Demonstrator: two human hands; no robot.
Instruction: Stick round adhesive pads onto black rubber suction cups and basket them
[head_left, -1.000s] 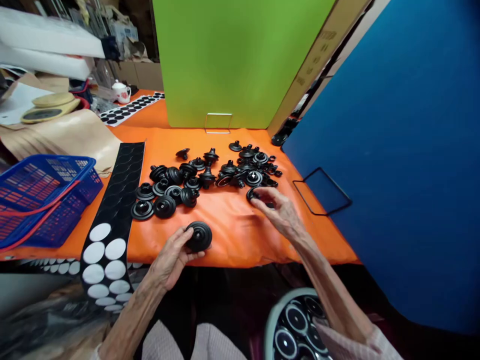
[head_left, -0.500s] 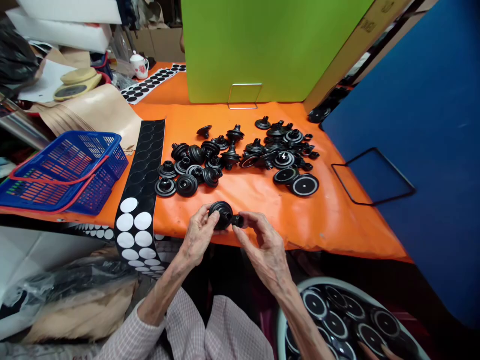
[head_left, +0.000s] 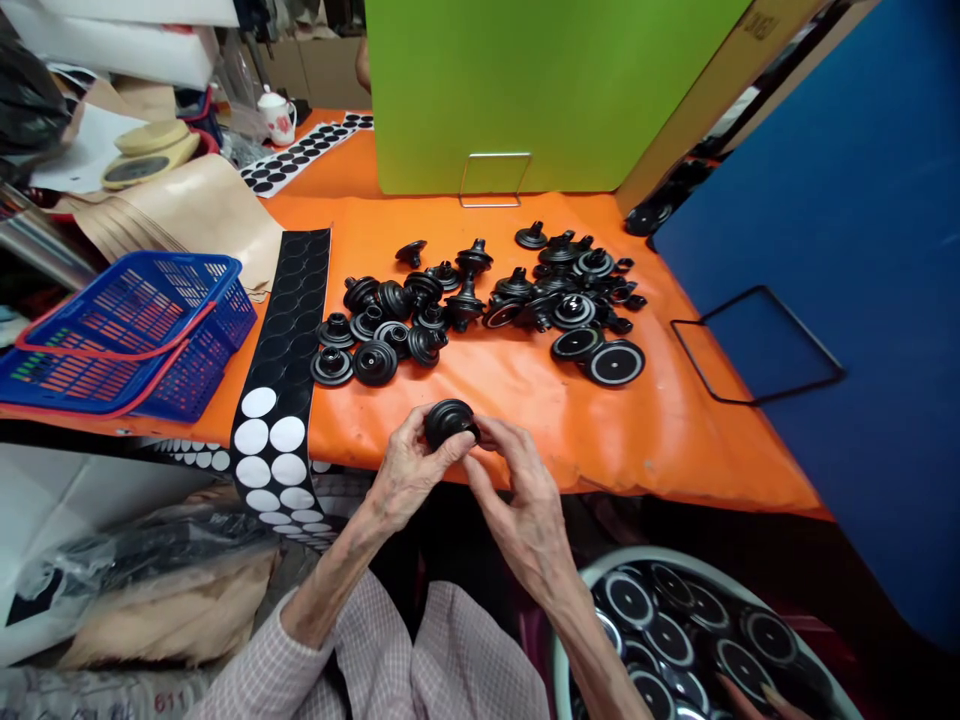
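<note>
My left hand point(head_left: 405, 470) pinches a black round stepped disc point(head_left: 448, 420) between thumb and fingers, just above the front edge of the orange table. The fingers of my right hand point(head_left: 525, 500) are closed at the disc's right side, around a small black cap that is mostly hidden by the fingertips. How far the cap sits on the disc I cannot tell. Beyond my hands lies a heap of similar black discs point(head_left: 375, 362) on the left. A second heap on the right holds more discs point(head_left: 615, 362) and small black caps point(head_left: 636, 301).
On the orange table point(head_left: 517, 400), a strip of round black stickers point(head_left: 300, 290) hangs over the front edge. A blue basket point(head_left: 187, 370) stands left. Green point(head_left: 555, 90) and blue point(head_left: 847, 220) panels stand behind and right. Another person's hand point(head_left: 750, 700) reaches into a tub point(head_left: 562, 650) of discs.
My right hand has brought the small black cap against the disc, and the cap is now mostly covered. My left hand has tilted the disc, its thumb moving to the right.
</note>
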